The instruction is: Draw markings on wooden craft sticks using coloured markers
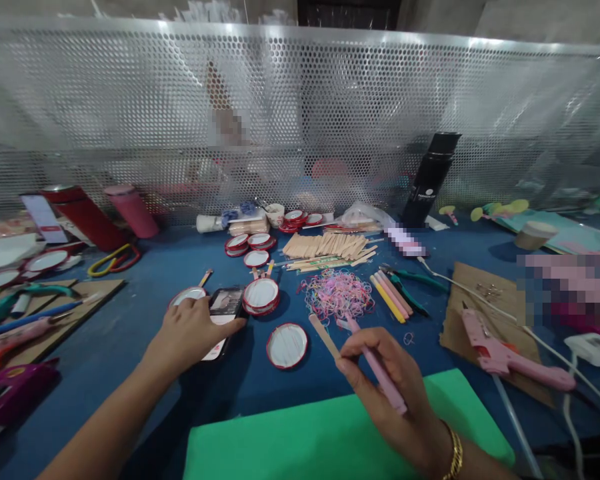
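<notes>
My left hand [190,331] rests over a phone [227,303] lying on the blue table, its thumb stretched across the screen and its fingers near a red-rimmed white lid [184,296]. In my right hand [387,387] are a pink marker [383,373], tilted with its tip up and left, and a flat wooden stick [324,335], pinched by thumb and finger. Another red-rimmed lid [287,346] lies between the hands. Beyond my right hand sits a pile of colourful rubber bands [337,293]. Below it lies a green sheet [290,440].
Wooden sticks [330,247], stacked lids [261,295], markers [390,297] and pliers [410,290] lie ahead. A pink glue gun [505,357] with cables is at right, on cardboard [463,293]. Bottles [83,217] stand before a perforated metal screen [280,100].
</notes>
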Demonstrator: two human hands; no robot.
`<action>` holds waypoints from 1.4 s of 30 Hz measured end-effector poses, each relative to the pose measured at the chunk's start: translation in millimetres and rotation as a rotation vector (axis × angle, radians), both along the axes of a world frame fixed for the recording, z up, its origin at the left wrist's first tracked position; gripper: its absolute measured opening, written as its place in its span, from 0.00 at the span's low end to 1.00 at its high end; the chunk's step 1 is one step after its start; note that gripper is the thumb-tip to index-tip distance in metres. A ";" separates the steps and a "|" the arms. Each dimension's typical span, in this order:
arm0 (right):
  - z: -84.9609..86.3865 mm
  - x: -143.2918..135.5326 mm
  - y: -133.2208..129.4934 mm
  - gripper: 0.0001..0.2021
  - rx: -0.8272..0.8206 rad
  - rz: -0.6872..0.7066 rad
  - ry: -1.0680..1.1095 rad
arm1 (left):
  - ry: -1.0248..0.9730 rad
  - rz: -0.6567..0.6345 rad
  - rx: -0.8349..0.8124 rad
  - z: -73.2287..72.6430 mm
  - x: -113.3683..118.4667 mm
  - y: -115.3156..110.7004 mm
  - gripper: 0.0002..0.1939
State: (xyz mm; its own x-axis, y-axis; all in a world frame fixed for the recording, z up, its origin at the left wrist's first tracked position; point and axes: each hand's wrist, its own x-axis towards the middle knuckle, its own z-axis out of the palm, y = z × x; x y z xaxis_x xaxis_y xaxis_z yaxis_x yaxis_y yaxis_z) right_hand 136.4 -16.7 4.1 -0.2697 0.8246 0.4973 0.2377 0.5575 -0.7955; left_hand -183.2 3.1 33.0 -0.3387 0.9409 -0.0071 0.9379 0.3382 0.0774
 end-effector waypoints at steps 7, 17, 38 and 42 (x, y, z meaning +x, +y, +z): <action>2.9 3.8 -1.5 0.04 0.032 -0.019 -0.002 | 0.026 -0.029 -0.120 4.8 -6.2 -9.8 0.49; -0.5 4.9 0.7 0.06 0.056 -0.012 0.016 | 0.137 0.032 -0.058 5.1 10.8 -13.1 0.51; -1.2 8.3 -2.4 0.08 0.073 -0.017 -0.014 | 0.031 0.055 -0.072 5.7 9.4 -35.5 0.45; -1.8 8.1 -2.6 0.08 0.071 -0.018 -0.009 | 0.008 0.069 -0.062 5.6 10.3 -37.0 0.45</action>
